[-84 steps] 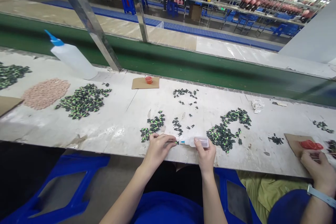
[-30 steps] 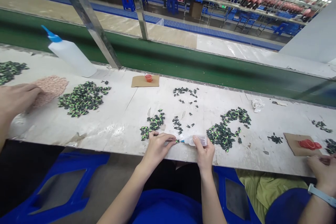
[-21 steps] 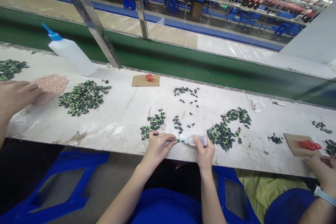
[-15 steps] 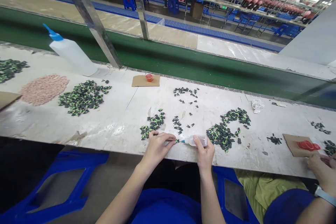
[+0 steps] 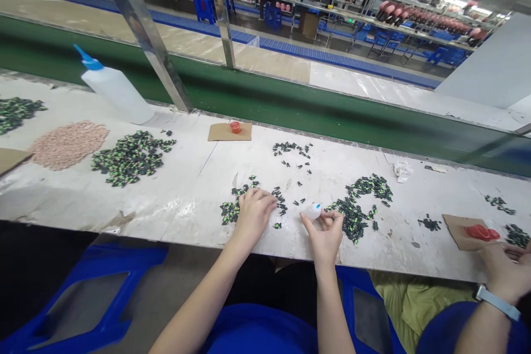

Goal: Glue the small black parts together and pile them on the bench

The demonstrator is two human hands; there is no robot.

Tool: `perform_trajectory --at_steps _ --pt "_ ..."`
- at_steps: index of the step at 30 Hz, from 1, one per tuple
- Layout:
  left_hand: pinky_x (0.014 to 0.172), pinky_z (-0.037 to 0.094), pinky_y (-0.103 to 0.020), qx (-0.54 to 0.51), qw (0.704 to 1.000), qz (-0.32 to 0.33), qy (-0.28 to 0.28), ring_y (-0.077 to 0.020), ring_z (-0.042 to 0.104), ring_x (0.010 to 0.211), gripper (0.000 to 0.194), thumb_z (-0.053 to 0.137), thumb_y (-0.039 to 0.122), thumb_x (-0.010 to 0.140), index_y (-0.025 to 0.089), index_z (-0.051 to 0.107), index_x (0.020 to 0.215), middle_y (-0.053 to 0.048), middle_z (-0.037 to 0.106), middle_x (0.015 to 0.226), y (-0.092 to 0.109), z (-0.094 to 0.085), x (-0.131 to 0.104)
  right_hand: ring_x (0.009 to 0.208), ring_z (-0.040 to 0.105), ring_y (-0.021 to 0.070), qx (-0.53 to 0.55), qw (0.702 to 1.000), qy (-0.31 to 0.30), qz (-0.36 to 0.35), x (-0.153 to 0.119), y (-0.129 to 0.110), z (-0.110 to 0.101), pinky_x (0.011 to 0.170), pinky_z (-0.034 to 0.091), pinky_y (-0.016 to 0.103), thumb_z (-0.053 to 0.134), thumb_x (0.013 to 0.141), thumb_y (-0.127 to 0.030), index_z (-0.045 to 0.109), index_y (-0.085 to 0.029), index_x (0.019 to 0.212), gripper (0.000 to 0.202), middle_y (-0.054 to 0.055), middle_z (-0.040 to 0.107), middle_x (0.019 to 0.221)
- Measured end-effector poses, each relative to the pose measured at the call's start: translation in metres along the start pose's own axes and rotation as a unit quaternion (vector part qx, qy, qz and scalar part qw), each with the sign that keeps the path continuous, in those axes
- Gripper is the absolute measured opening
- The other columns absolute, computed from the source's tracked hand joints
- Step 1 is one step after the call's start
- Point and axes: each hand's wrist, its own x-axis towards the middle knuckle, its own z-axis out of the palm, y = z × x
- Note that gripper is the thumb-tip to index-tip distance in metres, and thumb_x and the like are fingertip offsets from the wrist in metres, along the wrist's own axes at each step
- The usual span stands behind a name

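My left hand (image 5: 254, 211) is closed, its fingertips at a few small black pieces (image 5: 279, 194) on the white table; what it pinches is too small to make out. Beside its wrist side lies a small black and green pile (image 5: 229, 212). My right hand (image 5: 326, 232) grips a small white bottle (image 5: 312, 210) with a blue tip, which points up and away. Just right of that hand is a larger pile of black and green pieces (image 5: 352, 218). One single black piece (image 5: 277, 225) rests between my hands, near the table's front.
A large white bottle (image 5: 118, 94), a pink pile (image 5: 69, 145) and a black-green pile (image 5: 128, 159) are on the left. A red cup (image 5: 235, 127) sits on cardboard at the back. Another person's hand (image 5: 504, 271) works at the right. A metal post (image 5: 145, 33) rises behind.
My left hand has let go of a small piece, now on the table, and moved up to the black pieces. The small bottle has drawn back from it and turned its tip upward.
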Motion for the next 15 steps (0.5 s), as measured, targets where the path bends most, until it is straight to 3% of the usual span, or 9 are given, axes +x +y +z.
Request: perform_trajectory --at_steps 3,6,8,11,15 --pt "0.079 0.041 -0.042 0.01 1.0 0.019 -0.006 -0.0279 0.054 0.094 0.013 0.063 0.013 0.082 0.022 0.071 0.078 -0.007 0.07 0.089 -0.003 0.008 0.003 0.086 0.069 0.0216 -0.023 0.997 0.017 -0.065 -0.004 0.003 0.0 0.078 0.055 0.037 0.085 0.056 -0.037 0.04 -0.024 0.092 0.059 0.011 0.071 0.1" --pt "0.082 0.042 -0.042 -0.005 0.999 0.032 -0.004 -0.0273 0.053 0.095 0.015 0.059 0.013 0.085 0.021 0.07 0.079 -0.008 0.068 0.091 -0.006 0.008 0.0 0.084 0.065 0.0191 -0.069 0.969 0.084 -0.223 -0.015 0.003 -0.003 0.07 0.054 0.033 0.084 0.063 -0.031 0.047 -0.022 0.101 0.054 0.01 0.068 0.102" --pt "0.083 0.043 -0.042 -0.042 0.998 0.036 -0.018 -0.0264 0.053 0.095 0.017 0.054 0.015 0.088 0.021 0.069 0.082 -0.007 0.068 0.091 -0.004 0.004 -0.004 0.07 0.062 0.0153 -0.091 0.948 0.062 -0.298 -0.025 0.0 -0.004 0.059 0.05 0.028 0.079 0.071 -0.027 0.055 -0.021 0.099 0.038 0.006 0.068 0.09" --pt "0.084 0.044 -0.039 -0.147 0.985 0.06 -0.075 -0.0233 0.056 0.094 0.019 0.049 0.021 0.092 0.023 0.067 0.087 -0.005 0.068 0.09 0.004 -0.005 -0.012 0.061 0.06 0.0136 -0.083 0.957 -0.061 -0.272 -0.037 -0.006 -0.002 0.053 0.05 0.027 0.07 0.082 -0.027 0.066 -0.021 0.097 0.016 0.005 0.07 0.084" --pt "0.085 0.047 -0.035 -0.243 0.961 0.069 -0.115 -0.0217 0.059 0.094 0.021 0.048 0.027 0.093 0.022 0.068 0.089 -0.006 0.068 0.09 0.012 -0.011 -0.023 0.076 0.068 0.019 -0.039 0.973 -0.137 -0.18 -0.04 -0.01 0.005 0.067 0.057 0.032 0.062 0.087 -0.028 0.073 -0.021 0.093 0.015 0.006 0.073 0.086"
